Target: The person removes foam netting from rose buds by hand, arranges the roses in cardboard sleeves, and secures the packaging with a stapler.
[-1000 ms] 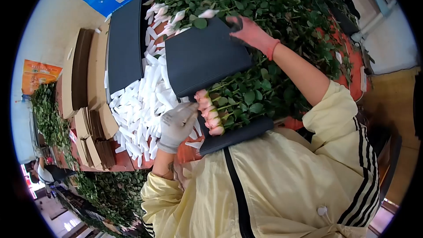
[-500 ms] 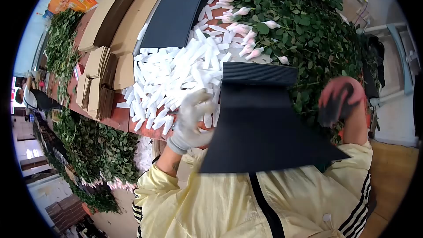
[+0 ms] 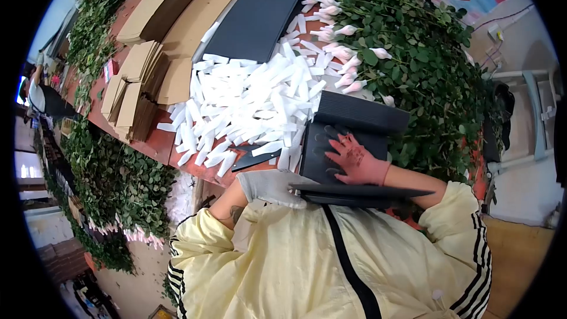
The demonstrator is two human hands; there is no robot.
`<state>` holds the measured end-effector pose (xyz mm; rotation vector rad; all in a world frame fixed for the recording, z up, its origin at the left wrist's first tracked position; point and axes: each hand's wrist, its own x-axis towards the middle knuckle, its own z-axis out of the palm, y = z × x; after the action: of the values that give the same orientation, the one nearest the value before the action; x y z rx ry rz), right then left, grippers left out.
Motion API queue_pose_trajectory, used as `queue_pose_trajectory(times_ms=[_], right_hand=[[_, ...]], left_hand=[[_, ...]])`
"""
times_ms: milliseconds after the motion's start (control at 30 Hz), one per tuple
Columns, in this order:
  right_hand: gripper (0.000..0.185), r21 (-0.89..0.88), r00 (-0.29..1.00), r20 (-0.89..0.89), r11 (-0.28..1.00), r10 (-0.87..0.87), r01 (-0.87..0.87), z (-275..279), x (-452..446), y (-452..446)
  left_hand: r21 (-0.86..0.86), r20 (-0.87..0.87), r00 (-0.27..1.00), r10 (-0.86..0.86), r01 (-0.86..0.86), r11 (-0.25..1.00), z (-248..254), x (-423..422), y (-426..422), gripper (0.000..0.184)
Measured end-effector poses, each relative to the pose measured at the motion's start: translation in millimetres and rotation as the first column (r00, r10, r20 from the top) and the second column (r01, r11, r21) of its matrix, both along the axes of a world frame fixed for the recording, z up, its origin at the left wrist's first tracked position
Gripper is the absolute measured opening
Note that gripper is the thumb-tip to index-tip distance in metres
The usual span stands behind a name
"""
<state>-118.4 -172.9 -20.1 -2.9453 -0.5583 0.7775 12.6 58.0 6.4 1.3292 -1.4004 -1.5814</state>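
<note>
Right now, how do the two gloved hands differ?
Colour: the left hand wears a pale grey-white glove; the right hand wears a pink one with dark fingertips.
Pose: the right hand is spread open over the dark folded sheet, while the left hand is at the raised near flap, its fingers partly hidden.
Shared: both are gloved and working at that dark folded sheet.

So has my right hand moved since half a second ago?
Yes. Against the pile of white sleeves, your right hand has moved left, closer to them, and is now over the black panel.
</note>
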Motion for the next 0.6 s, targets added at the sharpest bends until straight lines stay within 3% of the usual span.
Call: queue_pose_trajectory(times_ms=[67,133,200,267,367,400,433,467,500,533,600], right_hand=[[0.061,0.234,0.977,0.048,0.953,-0.208,0.191,-6.5,1.0,-0.4],[0.062,0.299,0.957,0.078,0.923,-0.278,0.243,-15.1,-2.7,12.2],[0.063,0.052,0.982,0.065,0.983,-0.179,0.176,-6.3,-5.9,28.5],[0.062,0.108,0.98,0.107,0.982,-0.168,0.156,-15.1,-5.4,27.5],[0.06,0.05,0.981,0.113,0.987,-0.158,0.153,-18.1,-5.3,29.7],[0.06,0.057,0.981,0.125,0.989,-0.146,0.14,-17.1,-3.1,31.0],[0.06,0.008,0.985,0.108,0.991,-0.132,0.132,-14.8,-2.4,32.2],[0.06,-0.047,0.989,0.092,0.991,-0.119,0.124,-13.4,-2.4,31.6],[0.061,-0.064,0.989,0.096,0.991,-0.113,0.12,-17.1,-3.4,30.8],[0.061,-0.075,0.988,0.111,0.99,-0.108,0.116,-16.5,-2.8,31.8],[0.062,-0.125,0.993,0.072,0.987,-0.09,0.099,-13.1,-2.4,32.6]], left_hand=[[-0.016,-0.048,0.997,-0.067,0.067,0.998,-21.5,-4.3,0.0,0.063],[-0.269,0.105,0.994,-0.025,0.053,0.962,-34.5,-13.3,6.6,0.069],[-0.235,0.094,0.995,0.039,-0.015,0.972,-31.3,-21.2,9.7,0.071],[-0.216,-0.069,0.993,0.094,-0.107,0.97,-25.7,-19.8,15.9,0.072],[-0.025,-0.105,0.955,0.276,-0.28,0.96,-23.7,18.5,38.8,0.058],[-0.148,0.114,0.834,0.54,-0.523,0.839,-29.4,37.3,52.5,0.051],[-0.083,0.132,0.579,0.805,-0.803,0.591,-39.3,58.7,62.3,0.046],[-0.167,0.151,0.28,0.948,-0.938,0.304,-59.8,91.6,75.3,0.043],[-0.279,0.117,0.031,0.993,-0.958,0.062,-52.0,124.2,79.6,0.044],[-0.624,0.468,-0.283,0.837,-0.777,0.086,-82.7,171.0,98.8,0.053],[-0.655,0.74,-0.517,0.43,-0.698,0.289,-76.5,216.6,100.7,0.07]])
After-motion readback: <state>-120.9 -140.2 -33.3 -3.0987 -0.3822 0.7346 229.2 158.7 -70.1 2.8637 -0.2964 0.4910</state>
